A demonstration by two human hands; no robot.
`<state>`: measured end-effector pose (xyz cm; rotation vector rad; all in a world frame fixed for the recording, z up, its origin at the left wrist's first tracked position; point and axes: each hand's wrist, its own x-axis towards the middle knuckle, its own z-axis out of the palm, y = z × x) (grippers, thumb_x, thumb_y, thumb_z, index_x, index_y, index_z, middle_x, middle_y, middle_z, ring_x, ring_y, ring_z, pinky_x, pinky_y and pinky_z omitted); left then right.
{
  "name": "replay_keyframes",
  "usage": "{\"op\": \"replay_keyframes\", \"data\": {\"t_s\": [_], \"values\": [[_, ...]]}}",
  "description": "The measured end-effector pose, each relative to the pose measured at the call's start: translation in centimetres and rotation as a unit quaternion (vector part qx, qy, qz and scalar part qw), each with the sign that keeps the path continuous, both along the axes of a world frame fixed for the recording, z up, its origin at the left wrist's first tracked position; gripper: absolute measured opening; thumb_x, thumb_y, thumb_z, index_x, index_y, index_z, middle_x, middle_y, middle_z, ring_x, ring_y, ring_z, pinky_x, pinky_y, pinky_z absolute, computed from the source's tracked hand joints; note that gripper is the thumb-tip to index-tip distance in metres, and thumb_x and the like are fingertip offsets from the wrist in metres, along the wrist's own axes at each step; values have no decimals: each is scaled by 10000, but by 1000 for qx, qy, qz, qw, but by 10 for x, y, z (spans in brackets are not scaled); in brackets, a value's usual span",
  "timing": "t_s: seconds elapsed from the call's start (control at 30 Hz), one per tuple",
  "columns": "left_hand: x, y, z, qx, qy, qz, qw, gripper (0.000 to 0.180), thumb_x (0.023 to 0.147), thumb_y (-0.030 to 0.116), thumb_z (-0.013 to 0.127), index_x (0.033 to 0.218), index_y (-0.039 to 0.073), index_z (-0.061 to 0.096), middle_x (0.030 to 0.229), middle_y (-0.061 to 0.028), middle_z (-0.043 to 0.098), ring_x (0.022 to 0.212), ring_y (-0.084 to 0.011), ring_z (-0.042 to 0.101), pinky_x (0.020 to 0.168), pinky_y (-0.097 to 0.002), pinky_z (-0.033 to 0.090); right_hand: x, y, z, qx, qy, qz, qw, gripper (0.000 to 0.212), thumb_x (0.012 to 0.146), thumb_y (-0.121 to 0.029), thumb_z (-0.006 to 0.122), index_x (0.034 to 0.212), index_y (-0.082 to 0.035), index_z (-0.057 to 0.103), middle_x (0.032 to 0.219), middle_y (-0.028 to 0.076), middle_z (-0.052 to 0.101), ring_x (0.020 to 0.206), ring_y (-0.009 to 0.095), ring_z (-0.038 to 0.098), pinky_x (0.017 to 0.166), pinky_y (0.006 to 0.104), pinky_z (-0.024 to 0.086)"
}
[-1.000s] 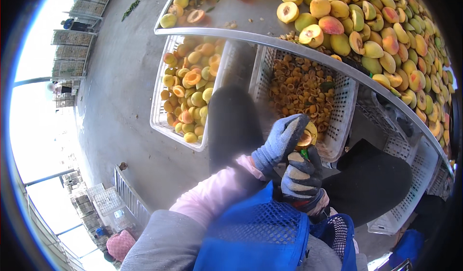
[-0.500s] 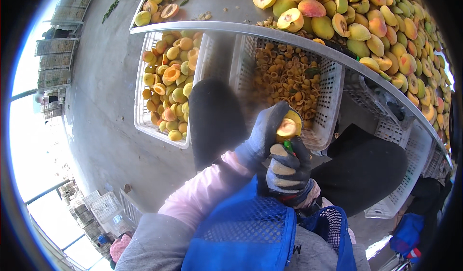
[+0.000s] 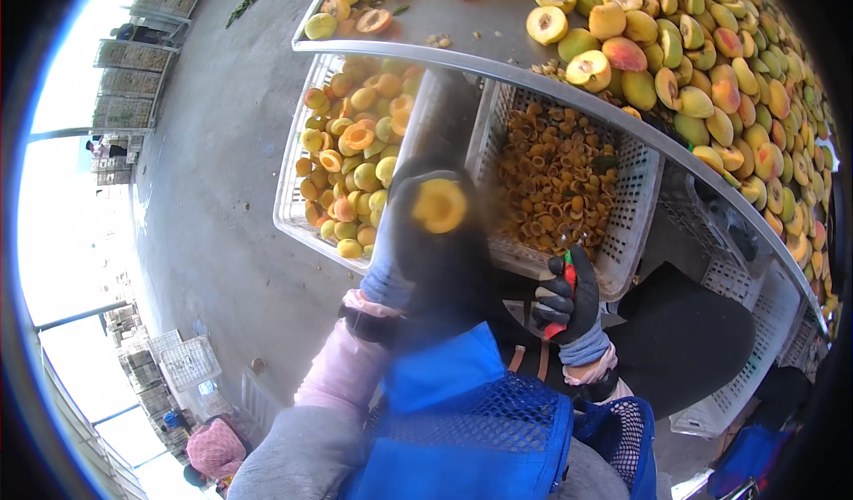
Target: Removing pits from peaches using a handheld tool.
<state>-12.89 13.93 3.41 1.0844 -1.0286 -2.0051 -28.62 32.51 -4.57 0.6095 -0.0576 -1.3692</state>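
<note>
My left hand [image 3: 404, 233], in a dark and blue-grey work glove, is blurred by motion over my knee. It holds a peach half [image 3: 440, 205] with its yellow cut face up and a hollow in the middle, close to the left crate. My right hand [image 3: 582, 303], gloved alike, is closed around a small tool with a red-and-green handle [image 3: 569, 273]. That hand is beside the near right corner of the middle crate. The tool's working end is too small to make out.
A metal-edged table [image 3: 551, 87] heaped with cut peaches [image 3: 697, 100] curves across the front. Beneath it stand a white crate [image 3: 286, 200] of peach halves and another crate [image 3: 633, 220] of brown pits and scraps. More crates [image 3: 737, 273] stand at right; stacked crates [image 3: 124, 78] stand far left.
My hands have parted. The left has swung left toward the crate of halves with the peach half; the right has moved slightly right and down, keeping the tool. The view has shifted a little.
</note>
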Motion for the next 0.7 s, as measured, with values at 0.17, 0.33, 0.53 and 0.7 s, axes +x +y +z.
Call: {"op": "replay_keyframes", "data": {"t_s": [0.17, 0.33, 0.53, 0.7], "values": [[134, -69, -45, -291, -374, 4, 881, 372, 884, 308, 571, 1134, 33, 600, 1081, -108, 603, 956, -191, 587, 838, -299, 468, 0, 4, -5, 134, 58, 28, 989, 408, 932, -471, 451, 877, -81, 558, 538, -59, 274, 402, 59, 273, 369, 212, 248], [132, -118, -43, -355, -521, 12, 776, 308, 794, 300, 660, 1005, 76, 659, 975, -106, 615, 842, -231, 595, 777, -330, 470, 0, -4, -10, 224, 175, 91, 955, 369, 894, -496, 517, 855, -130, 549, 543, -76, 281, 392, 46, 249, 366, 203, 228], [103, -184, -119, -346, -621, 14, 703, 642, 689, 267, 741, 1260, 135, 480, 1237, -175, 460, 1118, -345, 498, 917, -411, 441, 6, -16, -15, 308, 225, 115, 917, 340, 869, -477, 564, 870, -140, 524, 540, -88, 263, 396, 38, 238, 374, 194, 235], [110, -188, -151, -357, -570, 77, 736, 575, 668, 215, 758, 1194, 187, 528, 1183, -148, 485, 1069, -346, 524, 871, -410, 467, 6, -20, -26, 332, 234, 114, 907, 342, 861, -478, 576, 858, -141, 520, 518, -99, 230, 395, 36, 220, 379, 187, 220]]}}
